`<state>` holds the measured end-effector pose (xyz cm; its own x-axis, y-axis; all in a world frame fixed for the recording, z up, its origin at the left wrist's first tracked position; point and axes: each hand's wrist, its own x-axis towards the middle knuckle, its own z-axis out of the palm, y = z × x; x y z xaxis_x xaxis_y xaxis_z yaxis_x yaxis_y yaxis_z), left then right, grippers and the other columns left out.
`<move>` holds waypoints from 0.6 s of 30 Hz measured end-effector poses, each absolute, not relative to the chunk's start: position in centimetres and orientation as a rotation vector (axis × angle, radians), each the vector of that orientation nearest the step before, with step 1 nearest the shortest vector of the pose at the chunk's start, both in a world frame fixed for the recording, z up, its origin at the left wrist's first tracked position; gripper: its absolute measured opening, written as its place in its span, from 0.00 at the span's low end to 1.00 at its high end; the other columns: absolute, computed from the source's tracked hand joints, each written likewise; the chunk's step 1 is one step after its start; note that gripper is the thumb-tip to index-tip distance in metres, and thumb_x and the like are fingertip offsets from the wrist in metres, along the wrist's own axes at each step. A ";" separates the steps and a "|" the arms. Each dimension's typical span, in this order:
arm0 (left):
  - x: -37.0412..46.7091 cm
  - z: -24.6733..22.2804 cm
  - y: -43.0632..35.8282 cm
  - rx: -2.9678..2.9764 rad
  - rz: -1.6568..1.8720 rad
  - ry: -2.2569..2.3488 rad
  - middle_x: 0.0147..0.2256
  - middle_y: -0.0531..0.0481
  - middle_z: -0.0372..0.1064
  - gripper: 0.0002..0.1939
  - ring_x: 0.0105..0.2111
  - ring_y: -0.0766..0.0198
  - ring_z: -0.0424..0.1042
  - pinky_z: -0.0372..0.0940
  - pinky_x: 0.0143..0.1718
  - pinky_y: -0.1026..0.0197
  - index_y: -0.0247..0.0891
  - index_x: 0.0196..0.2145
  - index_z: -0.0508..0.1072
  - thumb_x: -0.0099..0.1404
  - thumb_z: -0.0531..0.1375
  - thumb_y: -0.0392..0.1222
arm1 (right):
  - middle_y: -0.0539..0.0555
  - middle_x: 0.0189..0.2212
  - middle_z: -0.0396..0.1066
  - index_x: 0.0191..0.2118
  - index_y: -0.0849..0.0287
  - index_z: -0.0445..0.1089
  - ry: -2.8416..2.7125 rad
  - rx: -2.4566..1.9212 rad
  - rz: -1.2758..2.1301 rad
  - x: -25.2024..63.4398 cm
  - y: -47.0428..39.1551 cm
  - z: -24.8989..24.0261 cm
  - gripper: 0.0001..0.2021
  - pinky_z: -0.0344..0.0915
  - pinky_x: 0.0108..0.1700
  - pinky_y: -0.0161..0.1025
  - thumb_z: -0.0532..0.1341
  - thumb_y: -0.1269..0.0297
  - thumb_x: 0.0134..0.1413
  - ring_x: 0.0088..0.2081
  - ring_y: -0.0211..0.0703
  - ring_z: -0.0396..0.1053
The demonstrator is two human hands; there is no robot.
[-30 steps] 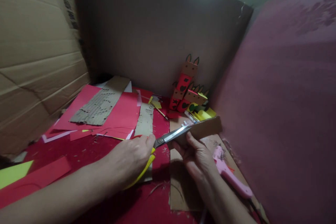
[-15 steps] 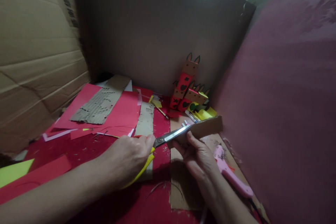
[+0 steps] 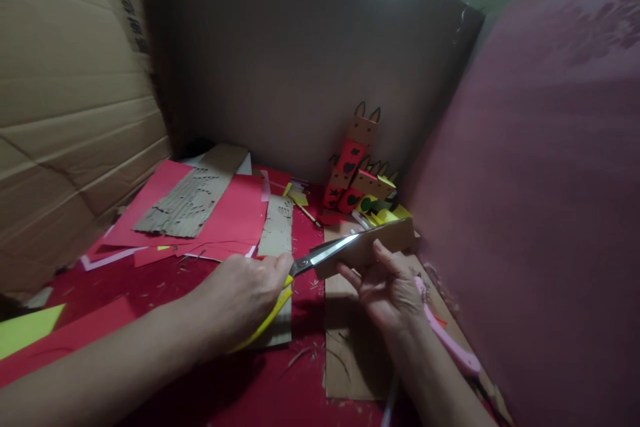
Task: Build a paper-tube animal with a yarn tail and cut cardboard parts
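Observation:
My left hand [image 3: 245, 300] is closed round the yellow handles of a pair of scissors [image 3: 327, 250], whose blades point right and lie along the upper edge of a cardboard strip [image 3: 387, 240]. Between thumb and fingers, my right hand [image 3: 387, 287] grips that strip from below. The strip is brown and is held above the table. Part of the scissor handles is hidden by my left hand. Beneath my right hand lies a larger flat piece of cardboard [image 3: 350, 367].
Red paper sheets [image 3: 235, 207] and corrugated cardboard [image 3: 175, 203] lie at the left back. Small red and brown boxes with ears [image 3: 350, 160] stand against the back wall. A pink-handled tool [image 3: 455, 347] lies right of my right hand. A pencil [image 3: 310, 215] and scraps lie on the red surface.
My right hand has shifted slightly right and down along the cardboard strip. The strip's right end has moved a little left, and the scissors have tilted slightly.

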<state>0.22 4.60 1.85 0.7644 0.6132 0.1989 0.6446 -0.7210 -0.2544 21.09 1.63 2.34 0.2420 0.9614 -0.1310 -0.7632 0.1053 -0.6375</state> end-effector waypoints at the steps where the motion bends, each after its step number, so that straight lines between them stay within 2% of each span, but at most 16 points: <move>1: 0.2 1.8 4.6 -2.654 -0.147 -0.976 0.19 0.50 0.61 0.10 0.15 0.63 0.60 0.38 0.15 0.62 0.35 0.31 0.63 0.51 0.50 0.26 | 0.46 0.28 0.76 0.31 0.53 0.72 -0.329 -0.683 1.282 21.2 1.6 2.5 0.10 0.65 0.45 0.56 0.67 0.72 0.39 0.32 0.41 0.72; 8: 0.6 1.7 4.4 -2.701 -0.237 -1.033 0.20 0.48 0.62 0.07 0.16 0.63 0.60 0.40 0.17 0.62 0.34 0.32 0.63 0.60 0.46 0.31 | 0.48 0.28 0.76 0.31 0.53 0.71 -0.296 -0.714 1.167 21.4 1.9 2.6 0.07 0.66 0.41 0.57 0.67 0.67 0.42 0.34 0.42 0.72; 18: 1.2 2.1 3.9 -2.798 -0.150 -1.236 0.31 0.41 0.67 0.13 0.24 0.60 0.66 0.55 0.22 0.62 0.30 0.41 0.63 0.60 0.44 0.29 | 0.46 0.27 0.76 0.31 0.53 0.71 -0.285 -0.750 1.221 21.2 2.4 1.6 0.10 0.67 0.42 0.55 0.69 0.66 0.39 0.32 0.41 0.72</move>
<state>1.24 3.94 2.14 0.6697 0.7327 0.1211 0.7404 -0.6714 -0.0329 21.22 2.36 1.63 0.3447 0.9197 -0.1882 -0.7414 0.1437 -0.6555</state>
